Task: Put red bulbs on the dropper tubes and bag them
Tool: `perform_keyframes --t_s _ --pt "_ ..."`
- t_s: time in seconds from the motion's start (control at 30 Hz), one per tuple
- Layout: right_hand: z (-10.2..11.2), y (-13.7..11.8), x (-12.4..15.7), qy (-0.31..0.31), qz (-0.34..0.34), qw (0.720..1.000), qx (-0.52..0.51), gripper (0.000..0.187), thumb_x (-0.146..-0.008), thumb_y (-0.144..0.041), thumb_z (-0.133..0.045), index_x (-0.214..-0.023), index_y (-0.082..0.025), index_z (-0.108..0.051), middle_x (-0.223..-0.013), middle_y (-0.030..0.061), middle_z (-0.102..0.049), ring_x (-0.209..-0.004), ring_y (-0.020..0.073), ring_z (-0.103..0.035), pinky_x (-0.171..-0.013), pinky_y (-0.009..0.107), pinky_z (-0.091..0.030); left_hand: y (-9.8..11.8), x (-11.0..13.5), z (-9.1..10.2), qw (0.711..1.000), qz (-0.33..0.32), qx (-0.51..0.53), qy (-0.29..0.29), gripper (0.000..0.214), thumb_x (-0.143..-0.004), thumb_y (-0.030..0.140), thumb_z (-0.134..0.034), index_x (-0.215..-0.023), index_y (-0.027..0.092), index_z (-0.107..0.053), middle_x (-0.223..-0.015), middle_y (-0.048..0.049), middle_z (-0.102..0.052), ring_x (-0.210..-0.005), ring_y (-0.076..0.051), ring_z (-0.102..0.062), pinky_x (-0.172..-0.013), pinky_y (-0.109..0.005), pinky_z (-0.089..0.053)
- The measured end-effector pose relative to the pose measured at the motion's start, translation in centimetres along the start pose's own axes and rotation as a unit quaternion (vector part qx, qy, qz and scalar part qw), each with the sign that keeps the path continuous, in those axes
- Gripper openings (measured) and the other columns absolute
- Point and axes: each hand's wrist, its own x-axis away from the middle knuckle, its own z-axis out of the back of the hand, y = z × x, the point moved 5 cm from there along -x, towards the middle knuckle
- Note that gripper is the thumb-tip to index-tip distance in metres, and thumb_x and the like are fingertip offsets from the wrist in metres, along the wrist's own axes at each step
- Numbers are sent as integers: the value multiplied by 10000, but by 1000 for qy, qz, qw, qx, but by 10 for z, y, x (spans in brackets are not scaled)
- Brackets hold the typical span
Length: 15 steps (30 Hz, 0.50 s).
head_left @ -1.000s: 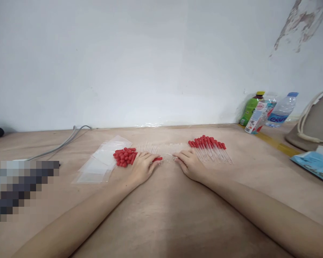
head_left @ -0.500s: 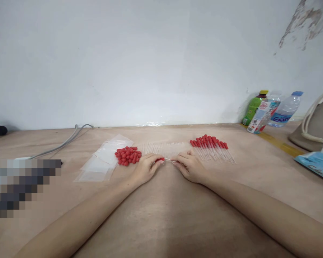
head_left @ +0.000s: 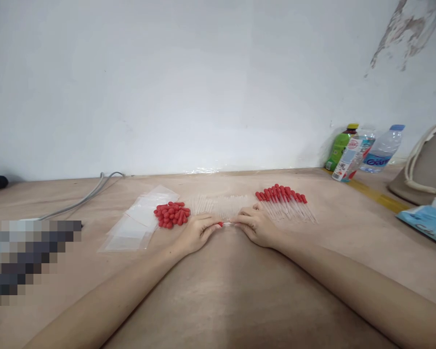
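Pale wooden tabletop (head_left: pixel 218 300), forearms (head_left: pixel 127 288) angled inward, left hand (head_left: pixel 199 231) pinching red bulb (head_left: pixel 221 224), right hand (head_left: pixel 256 226) pinching clear tube (head_left: pixel 227 223)

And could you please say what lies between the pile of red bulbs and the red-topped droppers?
Clear tubes lie there in the head view, beyond the left hand and right hand.

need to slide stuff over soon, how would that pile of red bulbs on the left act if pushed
The heaped red bulbs would probably scatter and roll, being rounded and loosely piled. Their matte, rubbery look suggests they may squash slightly. Each is likely light, being small next to the left hand.
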Motion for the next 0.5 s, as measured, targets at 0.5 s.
perform_keyframes --t_s 0.5 --pt "0 -1 -2 0 2 1000 -5 248 -857 -237 -387 -965 -224 -610 -735 17 -561 -705 120 -483 -711 303 -208 -3 0 -3 1000 19 10 -3 228 -851 301 -434 -889 188 -628 -806 -35 -633 -754 -144 -566 -691 -263 -436"
